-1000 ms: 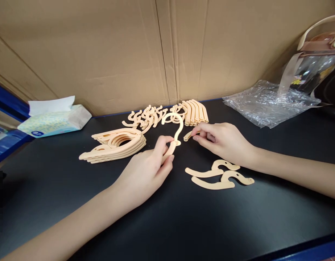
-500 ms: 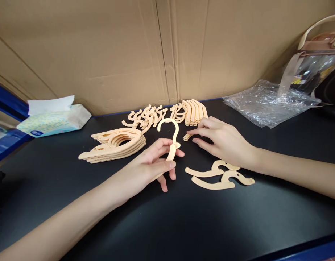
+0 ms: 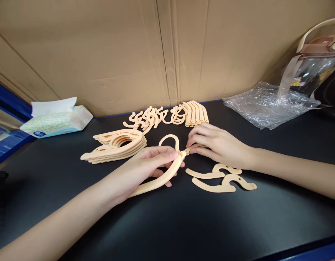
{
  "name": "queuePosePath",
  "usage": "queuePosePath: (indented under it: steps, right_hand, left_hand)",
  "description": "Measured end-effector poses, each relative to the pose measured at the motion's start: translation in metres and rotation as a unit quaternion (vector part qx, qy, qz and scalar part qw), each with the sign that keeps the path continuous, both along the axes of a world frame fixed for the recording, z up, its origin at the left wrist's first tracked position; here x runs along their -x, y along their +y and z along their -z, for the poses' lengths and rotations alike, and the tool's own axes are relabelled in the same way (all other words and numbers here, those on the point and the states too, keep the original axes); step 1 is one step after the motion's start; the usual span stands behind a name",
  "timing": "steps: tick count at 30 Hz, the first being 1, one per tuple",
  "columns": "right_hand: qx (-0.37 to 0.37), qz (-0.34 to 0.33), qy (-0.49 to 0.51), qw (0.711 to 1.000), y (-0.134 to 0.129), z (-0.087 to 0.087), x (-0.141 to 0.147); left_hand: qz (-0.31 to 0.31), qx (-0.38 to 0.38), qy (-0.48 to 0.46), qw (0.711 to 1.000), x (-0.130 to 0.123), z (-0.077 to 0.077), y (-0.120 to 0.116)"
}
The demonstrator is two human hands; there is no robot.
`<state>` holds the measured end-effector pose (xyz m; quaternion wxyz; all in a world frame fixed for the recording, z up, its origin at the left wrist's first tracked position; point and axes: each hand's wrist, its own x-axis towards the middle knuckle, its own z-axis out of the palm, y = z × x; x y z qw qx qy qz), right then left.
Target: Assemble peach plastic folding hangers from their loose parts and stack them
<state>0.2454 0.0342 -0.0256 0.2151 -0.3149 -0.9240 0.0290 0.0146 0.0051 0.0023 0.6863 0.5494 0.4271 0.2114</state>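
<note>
My left hand [image 3: 151,163] is closed on a cream plastic hanger piece: a curved arm [image 3: 159,180] with a hook [image 3: 171,137] at its upper end. Between the fingers of my right hand [image 3: 216,143] is another hanger arm [image 3: 198,145], mostly covered by the hand. Its end meets the joint of the left piece, touching or nearly so; whether they are joined I cannot tell. Loose flat hanger parts [image 3: 214,185] lie below my right hand. Left of my left hand rests a stack of folded hangers [image 3: 117,148].
At the back are a pile of loose hooks [image 3: 148,117] and a row of hanger arms [image 3: 195,113]. A tissue pack [image 3: 57,121] sits at the left. Clear plastic wrap [image 3: 268,105] and a bottle [image 3: 317,69] stand at the right. Cardboard [image 3: 102,54] lines the back of the black table [image 3: 183,228].
My left hand has turned its hanger piece, so the arm now lies slanted across the palm. My right hand has picked up a hanger arm and brought its end to the joint.
</note>
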Motion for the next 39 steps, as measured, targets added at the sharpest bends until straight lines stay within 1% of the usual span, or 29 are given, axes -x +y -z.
queuePosePath:
  steps: [2,5,9,13,15,18,21,26,31,35,39]
  right_hand:
    - [0.003,-0.027,-0.004,1.0,-0.002,-0.001,0.001]
    - [0.018,-0.047,0.004,0.999,-0.005,-0.002,0.001]
    - [0.016,-0.043,0.016,0.999,-0.005,0.0,-0.001]
    - [0.0,-0.04,0.022,0.999,-0.005,0.002,-0.002]
    - [0.007,-0.02,0.028,0.999,-0.006,0.002,-0.002]
    - [0.015,0.034,0.022,0.999,-0.01,0.001,-0.001]
    - [0.018,0.047,0.001,0.999,-0.012,-0.001,0.0]
    - [0.038,0.001,0.01,0.999,-0.011,-0.002,0.001]
    - [0.01,-0.04,0.035,0.999,-0.011,-0.001,-0.001]
    - [-0.001,-0.065,0.026,0.998,-0.011,-0.001,-0.001]
    - [-0.012,-0.073,0.03,0.997,-0.009,0.0,-0.002]
  left_hand:
    - [0.001,0.0,0.0,1.0,0.0,-0.001,0.0]
    - [0.0,-0.007,0.002,1.0,-0.001,-0.001,-0.001]
    - [-0.001,-0.011,0.005,1.0,-0.002,0.0,-0.001]
    - [-0.019,-0.016,0.01,1.0,-0.002,0.0,0.0]
    - [-0.027,-0.015,0.013,0.999,-0.001,0.0,0.0]
    - [-0.035,-0.007,0.019,0.999,-0.002,0.0,0.0]
    - [-0.043,-0.008,0.019,0.999,-0.003,0.0,0.0]
    - [-0.042,-0.015,0.02,0.999,-0.004,0.0,0.0]
    - [-0.071,-0.024,0.018,0.997,-0.004,0.001,-0.001]
    - [-0.088,-0.024,0.018,0.996,-0.006,0.001,-0.002]
    - [-0.09,-0.029,0.026,0.995,-0.006,0.0,-0.003]
